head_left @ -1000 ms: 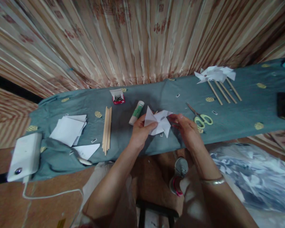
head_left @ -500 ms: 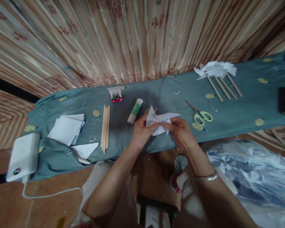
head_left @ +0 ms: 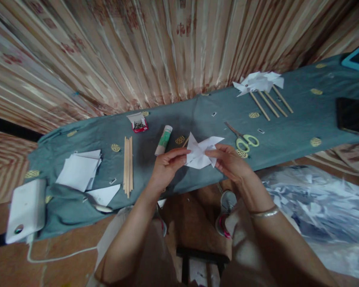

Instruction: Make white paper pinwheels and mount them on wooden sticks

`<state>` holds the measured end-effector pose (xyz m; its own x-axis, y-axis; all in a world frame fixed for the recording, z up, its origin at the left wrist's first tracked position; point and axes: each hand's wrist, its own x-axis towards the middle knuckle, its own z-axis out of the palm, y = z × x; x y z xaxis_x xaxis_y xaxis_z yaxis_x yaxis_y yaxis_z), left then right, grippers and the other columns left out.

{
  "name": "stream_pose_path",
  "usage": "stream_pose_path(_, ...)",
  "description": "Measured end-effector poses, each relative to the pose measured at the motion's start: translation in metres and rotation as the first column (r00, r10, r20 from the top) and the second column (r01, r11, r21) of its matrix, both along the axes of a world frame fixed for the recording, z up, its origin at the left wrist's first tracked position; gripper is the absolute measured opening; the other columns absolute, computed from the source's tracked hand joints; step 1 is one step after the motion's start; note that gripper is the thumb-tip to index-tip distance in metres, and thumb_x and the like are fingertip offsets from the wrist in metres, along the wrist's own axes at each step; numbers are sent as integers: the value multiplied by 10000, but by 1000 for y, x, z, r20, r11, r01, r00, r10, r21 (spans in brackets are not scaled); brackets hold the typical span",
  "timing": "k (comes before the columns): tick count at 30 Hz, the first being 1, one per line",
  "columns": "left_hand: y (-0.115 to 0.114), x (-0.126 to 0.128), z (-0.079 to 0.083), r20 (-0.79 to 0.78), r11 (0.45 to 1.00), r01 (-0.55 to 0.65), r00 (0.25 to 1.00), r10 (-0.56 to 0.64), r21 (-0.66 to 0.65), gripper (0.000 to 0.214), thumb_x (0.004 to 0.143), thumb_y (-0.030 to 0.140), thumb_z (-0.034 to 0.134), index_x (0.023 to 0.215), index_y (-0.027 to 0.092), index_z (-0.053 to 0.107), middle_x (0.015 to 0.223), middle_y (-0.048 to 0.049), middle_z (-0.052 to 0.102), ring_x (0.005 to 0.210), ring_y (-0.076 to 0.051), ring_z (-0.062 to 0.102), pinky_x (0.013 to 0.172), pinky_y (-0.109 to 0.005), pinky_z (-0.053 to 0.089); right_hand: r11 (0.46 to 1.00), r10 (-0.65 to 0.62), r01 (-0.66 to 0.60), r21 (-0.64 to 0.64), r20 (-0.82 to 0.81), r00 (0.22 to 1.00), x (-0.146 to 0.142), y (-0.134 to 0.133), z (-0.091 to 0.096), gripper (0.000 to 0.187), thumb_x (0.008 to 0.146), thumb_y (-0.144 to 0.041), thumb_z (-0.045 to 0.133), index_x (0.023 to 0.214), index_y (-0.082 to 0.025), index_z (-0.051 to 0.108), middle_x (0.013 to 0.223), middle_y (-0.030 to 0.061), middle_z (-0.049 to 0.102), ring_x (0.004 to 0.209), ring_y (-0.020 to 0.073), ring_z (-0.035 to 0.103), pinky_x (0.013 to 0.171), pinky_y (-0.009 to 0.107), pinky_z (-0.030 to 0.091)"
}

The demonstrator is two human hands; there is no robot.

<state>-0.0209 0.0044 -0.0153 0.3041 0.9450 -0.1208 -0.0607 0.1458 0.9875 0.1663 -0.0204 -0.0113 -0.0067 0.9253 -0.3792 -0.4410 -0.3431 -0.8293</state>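
Both forearms reach forward from the near side, elbows apart, hands meeting above the cloth. We find the white paper pinwheel (head_left: pixel 199 157) between them, over the near part of the table. Left hand (head_left: pixel 169 165): thumb and fingers pinching the pinwheel's left side. Right hand (head_left: pixel 231 161): thumb laid over the right part near the centre, fingers beneath, gripping the paper. Silver bracelet (head_left: pixel 266 212) on the right wrist.

Surface: green tablecloth (head_left: pixel 290 139) with pineapple prints, rumpled at the left end. We note, left to right, a stack of white paper (head_left: pixel 77 171), a bundle of wooden sticks (head_left: pixel 128 167), a red box (head_left: pixel 139 126) with its lid up, a glue stick (head_left: pixel 163 140) on its side, and green-handled scissors (head_left: pixel 247 142) beyond the right hand. Farther right, overlapping pinwheels (head_left: pixel 259 82) on sticks. Striped curtain (head_left: pixel 155 52) behind; clear plastic bag (head_left: pixel 326 215) of pale scraps, lower right.

Hard to read: the right fingertips are hidden by paper; we cannot tell what the slim stick (head_left: pixel 185 142) behind the pinwheel joins. The box's small dark contents blur together. The blue-framed device (head_left: pixel 357 57) is cut off at the right edge.
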Motion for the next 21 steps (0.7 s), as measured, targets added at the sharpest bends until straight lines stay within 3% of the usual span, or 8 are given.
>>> stream_pose_path(9,4,4,4,-106,990,46,994,-32,134,71,664,217,756,731,192,758,787,-33,681,748,-145,614,690,-252,482,998,64,-65,10,69,996,1,-2,1,227,527,-308,858,669,-191,725,640,-4,710,584,130,630,566,227,506)
stream_pose_path(21,5,10,-4,-205,961,63,979,-7,269,15,674,226,750,664,219,742,746,-10,602,724,-138,558,694,-262,441,985,163,-170,39,144,976,-1,-3,-3,229,597,-342,828,767,-209,754,714,-1,735,601,152,643,581,254,511)
